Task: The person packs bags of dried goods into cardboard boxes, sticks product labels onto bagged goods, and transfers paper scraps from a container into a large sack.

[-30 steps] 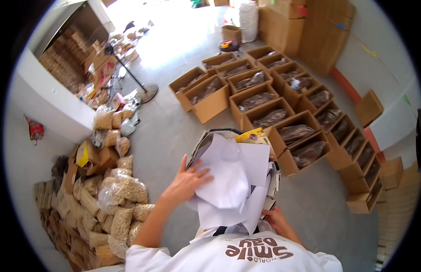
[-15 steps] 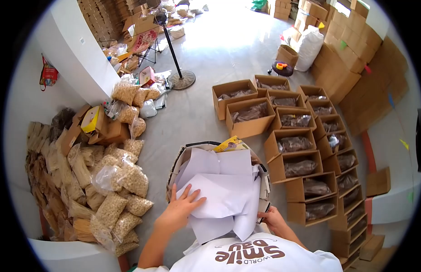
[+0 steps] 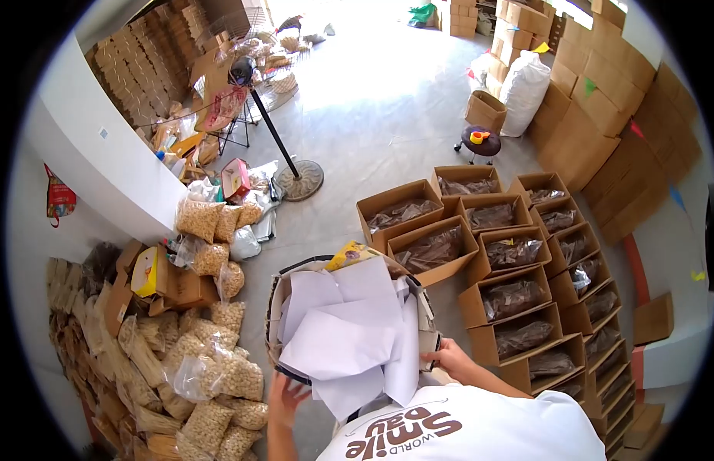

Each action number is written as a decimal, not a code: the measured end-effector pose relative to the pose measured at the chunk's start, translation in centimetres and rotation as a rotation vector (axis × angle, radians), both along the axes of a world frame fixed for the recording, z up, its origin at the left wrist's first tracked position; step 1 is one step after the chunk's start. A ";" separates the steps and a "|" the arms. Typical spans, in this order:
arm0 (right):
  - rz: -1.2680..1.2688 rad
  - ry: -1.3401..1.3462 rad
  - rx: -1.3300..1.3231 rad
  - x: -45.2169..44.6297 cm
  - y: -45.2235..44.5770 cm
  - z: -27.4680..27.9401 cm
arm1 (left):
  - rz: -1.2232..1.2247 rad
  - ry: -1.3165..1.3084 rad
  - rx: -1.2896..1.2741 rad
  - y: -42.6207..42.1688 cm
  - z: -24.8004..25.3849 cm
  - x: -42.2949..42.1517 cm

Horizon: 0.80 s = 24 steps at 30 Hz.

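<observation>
A worn carton with a dark-edged rim (image 3: 274, 307) is right in front of my body. White paper sheets (image 3: 341, 342) fill its top, some bent, one curled along the right side. A yellow printed piece (image 3: 351, 254) sticks up at its far edge. My right hand (image 3: 451, 359) grips the carton's right edge, thumb on the near side. At the lower left edge is my left hand (image 3: 288, 397), fingers apart, close against the carton's side; whether it bears weight I cannot tell. What lies beneath the paper is hidden.
Open cardboard boxes (image 3: 432, 250) with dark plastic-wrapped contents stand in rows on the right. Clear bags of pale pieces (image 3: 226, 376) are heaped on the left. Ahead stand a pedestal fan (image 3: 299, 181), a small round stool (image 3: 480, 143) and a white sack (image 3: 524, 92).
My left hand has come off the paper and moved down to the carton's left edge. The carton has shifted slightly left, and the view has turned. My right hand stays on the right edge.
</observation>
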State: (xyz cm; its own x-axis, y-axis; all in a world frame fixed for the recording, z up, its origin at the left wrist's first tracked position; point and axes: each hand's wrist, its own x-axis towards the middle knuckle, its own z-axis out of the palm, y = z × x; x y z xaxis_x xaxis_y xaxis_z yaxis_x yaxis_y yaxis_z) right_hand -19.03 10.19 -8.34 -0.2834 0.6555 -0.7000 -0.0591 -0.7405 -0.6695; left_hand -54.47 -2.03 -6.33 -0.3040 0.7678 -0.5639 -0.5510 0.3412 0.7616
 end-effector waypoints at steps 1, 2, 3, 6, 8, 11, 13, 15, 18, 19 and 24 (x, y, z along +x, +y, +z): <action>0.014 -0.025 0.036 0.2 1.4 -0.2 | -0.030 -0.112 -0.011 0.4 -0.9 1.2; 0.023 -0.028 0.034 0.0 3.0 -0.2 | -0.061 -0.222 -0.018 1.4 -1.6 1.9; 0.034 -0.040 0.026 -0.4 4.5 -0.3 | -0.053 -0.223 -0.017 3.3 -1.0 2.9; 0.048 -0.052 -0.009 -1.9 8.7 -1.2 | 0.037 -0.310 0.029 9.4 -0.4 4.9; 0.040 -0.054 -0.040 -3.1 10.9 -1.9 | 0.128 -0.336 -0.142 12.7 -3.6 4.0; 0.058 -0.079 0.033 -5.3 14.8 -2.9 | 0.137 -0.375 -0.194 17.8 -5.6 1.8; 0.077 -0.072 0.133 -6.9 18.2 -3.6 | 0.137 -0.384 -0.206 21.3 -7.0 -0.3; 0.078 -0.099 0.139 -8.2 21.3 -2.6 | 0.101 -0.316 -0.170 25.4 -7.7 -2.5; 0.059 -0.167 0.125 -10.7 26.7 -2.3 | 0.118 -0.256 -0.238 32.9 -7.2 -4.5; 0.004 -0.187 0.150 -11.5 28.7 -2.1 | 0.115 -0.269 -0.230 35.5 -7.2 -4.9; -0.001 -0.510 0.427 -12.8 36.4 -4.5 | -0.128 -0.118 -0.102 47.8 -4.1 -7.0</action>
